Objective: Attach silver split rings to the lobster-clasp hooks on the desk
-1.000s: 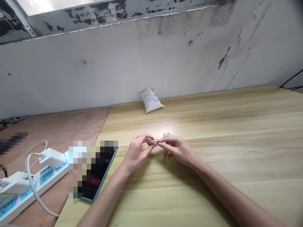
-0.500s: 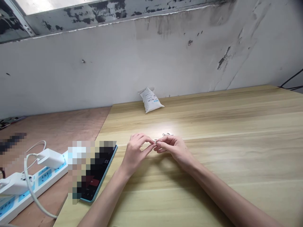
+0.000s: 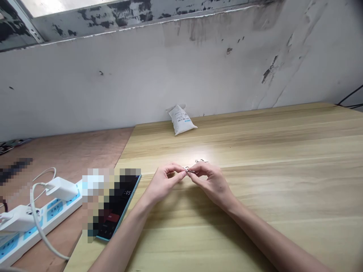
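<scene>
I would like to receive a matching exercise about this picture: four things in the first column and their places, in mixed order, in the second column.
Column one:
1. Small metal piece
2. Phone
3. White packet
4. White chargers

Column two:
A. On the table, near the wall
B. Plugged into the power strip
C. Held between the left hand and right hand
D. Lying left of both hands

Pairs: 1-C, 2-D, 3-A, 4-B

Shabby room; chipped wall (image 3: 141, 83), tabletop (image 3: 278, 162)
</scene>
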Tool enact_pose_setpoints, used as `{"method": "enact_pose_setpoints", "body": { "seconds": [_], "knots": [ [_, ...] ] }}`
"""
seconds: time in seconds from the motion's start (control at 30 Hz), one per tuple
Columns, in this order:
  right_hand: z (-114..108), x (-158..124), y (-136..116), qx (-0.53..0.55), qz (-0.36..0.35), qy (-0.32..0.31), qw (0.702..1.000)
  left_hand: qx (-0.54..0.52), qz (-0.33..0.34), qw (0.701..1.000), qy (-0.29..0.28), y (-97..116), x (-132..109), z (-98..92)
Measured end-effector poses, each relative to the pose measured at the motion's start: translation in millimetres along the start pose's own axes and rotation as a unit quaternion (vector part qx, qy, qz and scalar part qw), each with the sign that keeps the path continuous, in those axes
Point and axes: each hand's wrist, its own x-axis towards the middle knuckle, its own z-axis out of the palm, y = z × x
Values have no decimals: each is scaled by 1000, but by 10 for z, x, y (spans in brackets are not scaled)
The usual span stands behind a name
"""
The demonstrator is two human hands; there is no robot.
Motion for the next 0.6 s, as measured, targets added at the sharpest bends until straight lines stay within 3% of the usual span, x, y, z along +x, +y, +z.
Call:
{"method": "enact_pose_setpoints", "body": {
  "seconds": [0.23,0.6],
  "knots": [
    [-33,-1,-12,-65,-55,-23,996,-36,-10,999,-13,10,6,-25],
    [-3,-8,-26,-20,0,-40,999,-10,-7,1000,-6,1,-1,-26]
  ]
}}
